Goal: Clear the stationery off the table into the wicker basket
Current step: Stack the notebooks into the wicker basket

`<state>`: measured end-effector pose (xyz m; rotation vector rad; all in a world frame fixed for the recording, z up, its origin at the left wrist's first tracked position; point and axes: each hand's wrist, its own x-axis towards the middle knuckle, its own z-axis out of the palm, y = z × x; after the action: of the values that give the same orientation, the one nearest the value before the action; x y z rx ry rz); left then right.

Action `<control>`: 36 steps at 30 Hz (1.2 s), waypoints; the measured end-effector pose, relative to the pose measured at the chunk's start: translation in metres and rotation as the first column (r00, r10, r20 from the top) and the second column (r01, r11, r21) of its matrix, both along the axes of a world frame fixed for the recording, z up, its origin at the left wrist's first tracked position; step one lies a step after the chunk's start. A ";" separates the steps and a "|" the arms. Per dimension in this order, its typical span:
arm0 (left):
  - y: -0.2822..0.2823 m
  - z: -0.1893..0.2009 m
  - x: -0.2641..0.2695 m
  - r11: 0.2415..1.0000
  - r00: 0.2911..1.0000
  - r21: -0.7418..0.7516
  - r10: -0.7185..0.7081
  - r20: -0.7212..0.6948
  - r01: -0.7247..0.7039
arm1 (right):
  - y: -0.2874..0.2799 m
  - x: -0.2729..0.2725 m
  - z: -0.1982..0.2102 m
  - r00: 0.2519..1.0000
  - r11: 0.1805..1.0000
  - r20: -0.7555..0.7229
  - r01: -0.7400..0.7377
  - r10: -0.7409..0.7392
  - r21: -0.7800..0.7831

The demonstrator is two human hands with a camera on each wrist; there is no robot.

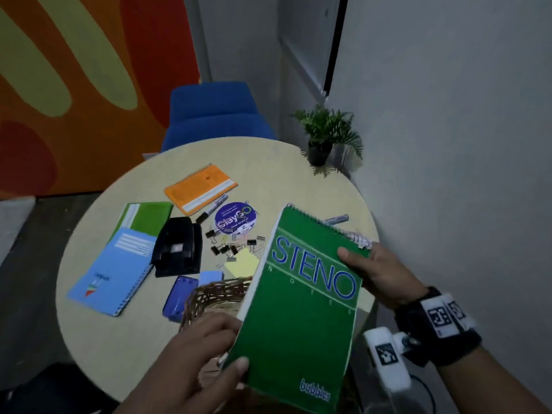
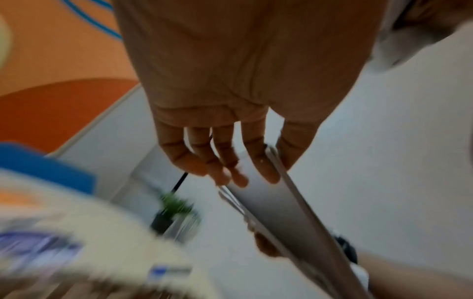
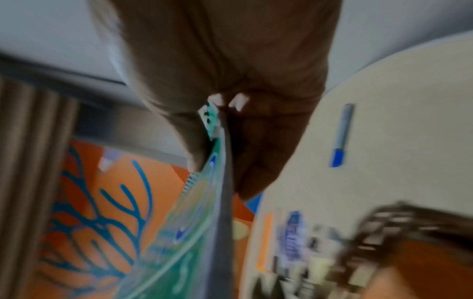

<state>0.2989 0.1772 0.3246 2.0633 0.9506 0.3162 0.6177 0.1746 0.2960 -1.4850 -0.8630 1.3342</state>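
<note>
A green spiral "STENO" notebook (image 1: 301,297) is held tilted in the air above the wicker basket (image 1: 215,294), hiding most of it. My left hand (image 1: 209,348) grips its lower left corner, thumb on the cover. My right hand (image 1: 376,273) pinches the upper right corner by the spiral, thumb on top. In the left wrist view the fingers (image 2: 230,172) lie under the notebook's grey back (image 2: 281,212). In the right wrist view the right hand (image 3: 230,141) clamps the green cover (image 3: 192,232), with the basket (image 3: 409,232) blurred below.
On the round table (image 1: 119,339) lie an orange notebook (image 1: 201,186), green notebook (image 1: 149,216), blue notebook (image 1: 116,273), black hole punch (image 1: 177,246), black marker (image 1: 210,209), binder clips (image 1: 230,246), yellow sticky notes (image 1: 242,262) and grey marker (image 1: 336,219). A potted plant (image 1: 325,135) stands far right.
</note>
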 end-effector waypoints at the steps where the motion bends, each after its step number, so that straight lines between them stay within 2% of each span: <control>1: 0.000 -0.015 -0.001 0.998 0.997 -0.059 -0.015 -0.080 0.010 | 0.001 -0.002 -0.010 0.994 0.997 0.086 -0.062 0.066 -0.049; 2: -0.001 -0.033 -0.002 0.995 0.984 -0.094 -0.056 -0.171 0.040 | 0.002 -0.002 -0.029 0.962 0.986 0.232 -0.121 0.146 -0.116; 3: -0.001 -0.061 -0.004 0.992 0.964 -0.105 -0.096 -0.247 0.071 | 0.003 -0.005 -0.051 0.914 0.966 0.326 -0.196 0.242 -0.170; 5: -0.001 -0.099 -0.002 0.982 0.890 -0.135 -0.180 -0.419 0.136 | 0.009 -0.020 -0.084 0.790 0.906 0.470 -0.247 0.395 -0.345; 7: 0.000 -0.119 0.004 0.968 0.832 -0.173 -0.243 -0.498 0.179 | 0.019 -0.032 -0.104 0.706 0.901 0.584 -0.188 0.401 -0.390; 10: 0.003 -0.127 0.011 0.968 0.775 -0.196 -0.244 -0.583 0.158 | 0.032 -0.047 -0.102 0.628 0.930 0.700 -0.113 0.339 -0.349; 12: 0.002 -0.127 0.018 0.976 0.769 -0.178 -0.206 -0.605 0.122 | 0.037 -0.055 -0.097 0.490 0.930 0.792 -0.147 0.364 -0.337; 14: 0.001 -0.129 0.024 0.982 0.807 -0.174 -0.157 -0.570 0.068 | 0.040 -0.058 -0.095 0.294 0.913 0.867 -0.194 0.403 -0.359; 15: 0.001 -0.130 0.027 0.982 0.829 -0.180 -0.148 -0.540 0.058 | 0.040 -0.059 -0.092 0.227 0.898 0.874 -0.212 0.430 -0.386; 16: 0.003 -0.130 0.031 0.979 0.846 -0.198 -0.140 -0.514 0.042 | 0.040 -0.058 -0.089 0.204 0.884 0.869 -0.230 0.452 -0.406; 17: 0.006 -0.130 0.033 0.974 0.862 -0.224 -0.128 -0.490 0.017 | 0.040 -0.057 -0.084 0.226 0.875 0.855 -0.257 0.466 -0.409; 19: 0.015 -0.131 0.036 0.949 0.899 -0.309 -0.079 -0.431 -0.064 | 0.042 -0.049 -0.071 0.326 0.862 0.808 -0.321 0.490 -0.393; 21: 0.023 -0.130 0.035 0.922 0.927 -0.374 -0.052 -0.372 -0.099 | 0.050 -0.043 -0.063 0.338 0.836 0.781 -0.377 0.526 -0.399; 23: 0.029 -0.129 0.036 0.911 0.924 -0.403 -0.077 -0.374 -0.086 | 0.061 -0.050 -0.064 0.230 0.791 0.785 -0.404 0.575 -0.460; 25: 0.033 -0.128 0.037 0.907 0.906 -0.417 -0.125 -0.404 -0.061 | 0.069 -0.065 -0.072 0.066 0.756 0.800 -0.383 0.596 -0.531; 27: 0.037 -0.129 0.037 0.909 0.883 -0.415 -0.165 -0.439 -0.037 | 0.070 -0.079 -0.084 -0.081 0.757 0.820 -0.340 0.567 -0.558; 28: 0.039 -0.129 0.037 0.910 0.875 -0.414 -0.175 -0.451 -0.032 | 0.069 -0.084 -0.088 -0.132 0.764 0.827 -0.326 0.546 -0.557; 31: 0.044 -0.133 0.032 0.916 0.858 -0.402 -0.199 -0.473 -0.009 | 0.061 -0.093 -0.097 -0.230 0.764 0.819 -0.294 0.526 -0.574; 33: 0.044 -0.131 0.028 0.920 0.857 -0.392 -0.216 -0.468 0.018 | 0.056 -0.096 -0.097 -0.236 0.775 0.822 -0.276 0.519 -0.568; 34: 0.046 -0.127 0.023 0.929 0.866 -0.370 -0.202 -0.458 0.021 | 0.055 -0.097 -0.093 -0.245 0.785 0.825 -0.263 0.509 -0.562; 36: 0.057 -0.116 0.007 0.957 0.911 -0.288 -0.099 -0.401 -0.023 | 0.058 -0.101 -0.076 -0.312 0.789 0.816 -0.244 0.487 -0.564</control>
<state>0.3057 0.2339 0.2086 1.9051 1.1271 -0.2822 0.5170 0.2325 0.2196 -2.4977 -2.5455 0.1429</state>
